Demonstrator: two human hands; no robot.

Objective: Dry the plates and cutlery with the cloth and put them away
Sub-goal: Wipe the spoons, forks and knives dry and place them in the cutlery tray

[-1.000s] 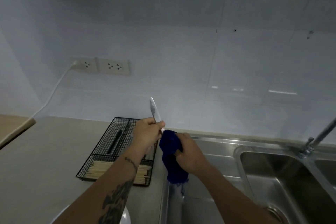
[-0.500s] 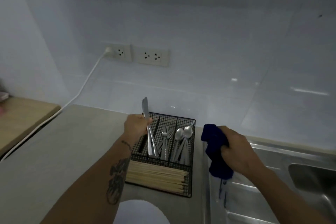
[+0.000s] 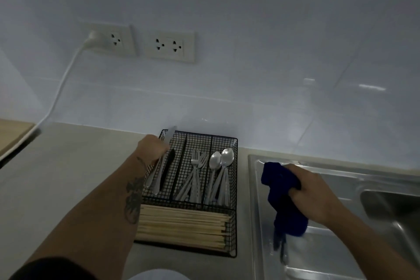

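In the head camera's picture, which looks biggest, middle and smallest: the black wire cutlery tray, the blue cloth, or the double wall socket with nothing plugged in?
1. black wire cutlery tray, clearly the largest.
2. blue cloth.
3. double wall socket.
The cloth and the socket look close in size, and the socket is farther from the camera, so that order is unsure.

A dim kitchen corner. Pale tiled wall rises behind a grey bench. Two double wall sockets sit above the bench's back edge; a white cable runs from the left one. A steel sink occupies the right side.
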